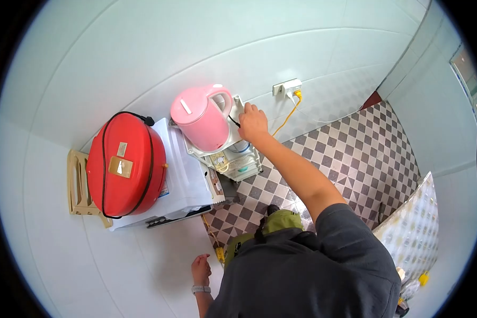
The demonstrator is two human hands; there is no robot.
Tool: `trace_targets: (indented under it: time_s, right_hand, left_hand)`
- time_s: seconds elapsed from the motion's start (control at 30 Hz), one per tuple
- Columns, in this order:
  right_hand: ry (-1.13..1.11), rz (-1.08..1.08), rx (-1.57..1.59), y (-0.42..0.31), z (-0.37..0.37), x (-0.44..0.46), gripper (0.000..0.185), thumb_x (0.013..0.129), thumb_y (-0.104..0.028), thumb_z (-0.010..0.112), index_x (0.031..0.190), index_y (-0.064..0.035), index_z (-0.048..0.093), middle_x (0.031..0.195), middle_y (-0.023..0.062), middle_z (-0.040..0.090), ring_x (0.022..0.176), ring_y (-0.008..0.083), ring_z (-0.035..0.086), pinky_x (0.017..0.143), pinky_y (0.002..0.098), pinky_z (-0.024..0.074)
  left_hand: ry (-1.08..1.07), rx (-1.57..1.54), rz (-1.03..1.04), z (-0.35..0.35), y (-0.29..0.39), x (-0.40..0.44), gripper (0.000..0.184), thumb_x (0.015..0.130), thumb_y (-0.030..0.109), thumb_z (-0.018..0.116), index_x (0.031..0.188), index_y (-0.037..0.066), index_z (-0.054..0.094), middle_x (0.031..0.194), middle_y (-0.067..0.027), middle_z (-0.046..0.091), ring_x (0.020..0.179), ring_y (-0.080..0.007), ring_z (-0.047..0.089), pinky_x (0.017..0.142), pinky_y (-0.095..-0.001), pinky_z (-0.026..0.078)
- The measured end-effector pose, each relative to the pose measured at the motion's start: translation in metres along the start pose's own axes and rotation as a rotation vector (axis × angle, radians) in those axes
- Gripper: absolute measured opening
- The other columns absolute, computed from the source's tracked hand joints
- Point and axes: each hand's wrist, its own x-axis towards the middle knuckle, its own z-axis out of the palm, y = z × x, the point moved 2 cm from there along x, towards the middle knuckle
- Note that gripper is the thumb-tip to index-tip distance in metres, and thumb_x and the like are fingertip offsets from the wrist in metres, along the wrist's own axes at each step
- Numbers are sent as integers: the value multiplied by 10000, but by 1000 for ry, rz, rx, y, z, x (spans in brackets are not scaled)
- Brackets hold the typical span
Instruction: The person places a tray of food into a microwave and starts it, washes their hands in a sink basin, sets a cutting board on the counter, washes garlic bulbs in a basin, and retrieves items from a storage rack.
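Observation:
A pink electric kettle (206,124) with a closed lid stands on the top of a small white shelf rack (237,106). My right hand (253,122) is just right of the kettle's handle, with its fingers curled. A short black cord (234,121) runs from beside the kettle into this hand; its far end is hidden by the fingers. Low in the view, my left hand (201,269) hangs beside my body with fingers loosely curled in, and nothing shows in it. A light watch band (201,289) is on that wrist.
Left of the kettle, a red round appliance (126,164) wrapped with a black cord sits on a white cabinet (188,180). A wall socket (287,87) holds white and yellow plugs. An orange cord (287,119) hangs down toward the checkered floor (350,143).

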Motion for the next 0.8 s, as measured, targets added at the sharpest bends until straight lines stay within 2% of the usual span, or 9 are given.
trace_targets:
  time_s: [0.27,0.33,0.43,0.57,0.63,0.67,0.73,0.77,0.8]
  right_hand:
    - [-31,15,85,12,-4,24,211,706,-227,629,793,-41,678,933,139,600,915,287,590,735,410,514]
    - [-40,-17,97,11,0,27,215,751,-198,598,864,-24,655,916,152,627,865,310,627,709,431,523]
    - [-64,66,154,12,0,34,224,794,-218,574,848,-2,602,904,201,631,815,358,639,724,469,520]
    - [-117,194,183,15,-9,40,230,870,-227,536,873,0,578,904,212,637,777,368,648,711,452,523]
    - [91,190,251,21,-15,42,213,906,-206,532,908,4,563,875,202,637,702,343,651,673,423,529]
    - [93,199,240,26,-15,45,213,906,-206,532,908,4,563,875,202,637,702,343,651,673,423,529]
    - [203,120,548,35,-15,50,213,916,-192,555,905,20,537,805,161,634,596,279,638,541,384,506]
    - [201,131,537,40,-13,50,213,916,-192,555,905,20,537,805,161,634,596,279,638,541,384,506]
    - [180,230,750,43,-17,50,189,905,-170,579,905,15,542,798,142,629,574,242,628,540,361,499]
  left_hand:
    - [-13,-53,-47,4,-20,-1,163,938,208,543,967,61,608,511,63,345,370,-42,274,333,-200,216]
    - [20,-37,-52,6,-8,9,179,946,216,546,931,55,623,515,71,364,366,-33,283,335,-206,209]
    - [-16,-42,-52,6,13,28,183,949,219,542,935,55,623,515,72,359,366,-33,280,336,-210,208]
    - [-81,45,-9,14,44,47,185,953,222,538,943,56,617,514,75,351,367,-31,276,339,-207,202]
    - [-155,45,15,18,52,57,192,956,227,535,954,51,611,515,77,348,367,-29,272,343,-205,196]
    - [-169,49,12,21,55,62,192,956,227,535,954,51,611,515,77,348,367,-29,272,343,-205,196]
    - [-190,71,-35,24,59,67,194,958,224,535,961,44,608,516,81,347,374,-25,276,349,-202,192]
    - [-202,76,-43,24,58,71,194,958,224,535,961,44,608,516,81,347,374,-25,276,349,-202,192]
    - [-232,85,-37,26,57,77,188,950,220,535,959,48,611,511,74,350,368,-30,276,342,-203,194]
